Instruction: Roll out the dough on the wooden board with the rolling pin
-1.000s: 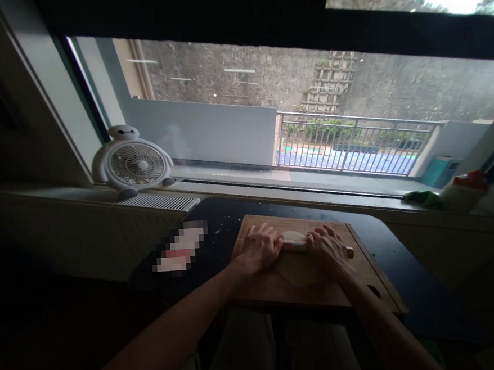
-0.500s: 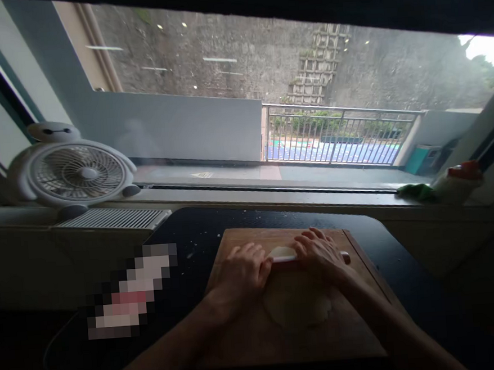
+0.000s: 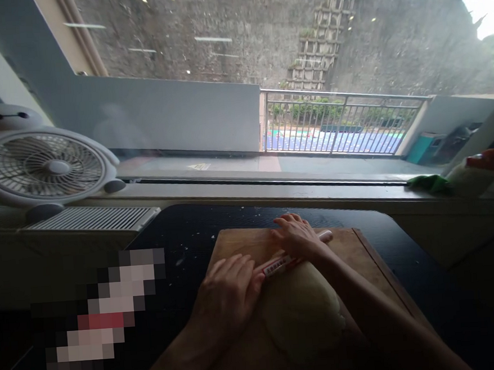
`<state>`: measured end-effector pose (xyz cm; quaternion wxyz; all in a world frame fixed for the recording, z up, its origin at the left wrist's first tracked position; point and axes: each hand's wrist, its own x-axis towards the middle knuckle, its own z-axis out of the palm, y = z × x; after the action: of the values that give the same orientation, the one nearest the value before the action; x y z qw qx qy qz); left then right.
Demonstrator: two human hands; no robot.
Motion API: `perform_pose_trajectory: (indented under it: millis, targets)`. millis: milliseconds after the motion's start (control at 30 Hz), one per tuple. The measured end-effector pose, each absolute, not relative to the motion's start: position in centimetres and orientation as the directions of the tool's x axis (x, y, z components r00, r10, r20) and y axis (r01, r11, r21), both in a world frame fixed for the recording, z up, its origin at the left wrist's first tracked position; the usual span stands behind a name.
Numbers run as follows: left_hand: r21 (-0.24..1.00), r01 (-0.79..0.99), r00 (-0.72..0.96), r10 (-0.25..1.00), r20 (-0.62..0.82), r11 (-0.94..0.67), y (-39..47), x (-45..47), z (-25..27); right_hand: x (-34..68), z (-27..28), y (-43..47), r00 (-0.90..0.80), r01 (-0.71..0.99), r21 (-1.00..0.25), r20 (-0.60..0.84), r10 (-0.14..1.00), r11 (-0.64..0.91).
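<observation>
A rolling pin (image 3: pixel 277 266) with a printed label lies slantwise, its right end farther from me. My left hand (image 3: pixel 232 282) is closed over its near left end, the fingers reaching forward. Over the right part rests my right hand (image 3: pixel 295 235), its fingers extended past the pin and the palm on it; the handle tip shows beyond the wrist. A flat, pale sheet of dough (image 3: pixel 304 310) lies under and in front of the pin, partly covered by my right forearm. Beneath it is a wooden cutting board (image 3: pixel 242 239).
The board rests on a black table (image 3: pixel 178 232) with white specks. Beyond is a window sill (image 3: pixel 230 189) with a white fan (image 3: pixel 55 164) at the left. A green cloth-like item (image 3: pixel 431 183) and a red-topped object (image 3: pixel 483 171) sit at the right. A blurred patch covers the table's left.
The rolling pin has turned from nearly level to slanted, right end away. My right hand has moved forward and left, my left hand slightly nearer. More dough shows. The view has shifted.
</observation>
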<state>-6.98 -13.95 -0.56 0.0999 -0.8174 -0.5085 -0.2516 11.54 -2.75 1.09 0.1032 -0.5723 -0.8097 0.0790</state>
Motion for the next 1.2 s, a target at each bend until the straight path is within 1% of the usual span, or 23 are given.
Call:
perform_pose_trajectory:
  millis: [200,267,367,467,567,700,867,933,1000,1067,1200]
  targets:
    - [0.159,0.815,0.408,0.746,0.526,-0.557,-16.6,-7.1,-1.1,14.5,1.3,-8.0,-0.374,0.901,-0.204,0.082,0.924,0.383]
    - [0.173,0.802,0.408,0.736,0.54,-0.572,-16.7,-7.4,-1.5,14.8,1.4,-8.4,-0.385,0.9,-0.187,0.086,0.919,0.394]
    - [0.176,0.825,0.364,0.743,0.561,-0.537,-16.0,-8.0,-1.9,13.6,1.3,-6.3,-0.397,0.897,-0.179,0.074,0.915,0.404]
    - [0.164,0.864,0.313,0.763,0.565,-0.476,-15.3,-8.7,-1.9,11.3,1.1,-2.7,-0.364,0.91,-0.201,0.029,0.931,0.363]
    - [0.145,0.885,0.3,0.779,0.55,-0.443,-15.2,-9.0,-1.6,9.8,0.8,-0.8,-0.342,0.917,-0.208,0.029,0.939,0.34]
    - [0.1,0.871,0.353,0.755,0.553,-0.481,-16.3,-8.7,-1.5,11.1,0.8,-3.2,-0.337,0.918,-0.213,0.029,0.941,0.335]
    - [0.071,0.849,0.41,0.736,0.539,-0.524,-17.1,-8.4,-1.5,13.9,1.0,-7.1,-0.362,0.908,-0.187,0.1,0.927,0.375]
    - [0.089,0.852,0.394,0.745,0.538,-0.516,-16.6,-8.5,-1.3,13.7,0.9,-6.4,-0.367,0.909,-0.184,0.069,0.928,0.373]
    - [0.114,0.865,0.362,0.765,0.532,-0.489,-15.8,-8.7,-1.1,12.7,0.9,-4.5,-0.351,0.917,-0.196,0.023,0.936,0.349]
    - [0.125,0.88,0.337,0.789,0.514,-0.458,-15.2,-8.9,-0.9,11.4,1.0,-2.5,-0.324,0.925,-0.208,0.005,0.946,0.318]
    - [0.092,0.89,0.345,0.792,0.503,-0.447,-15.4,-9.1,-0.9,11.1,1.3,-2.1,-0.304,0.93,-0.216,0.001,0.953,0.297]
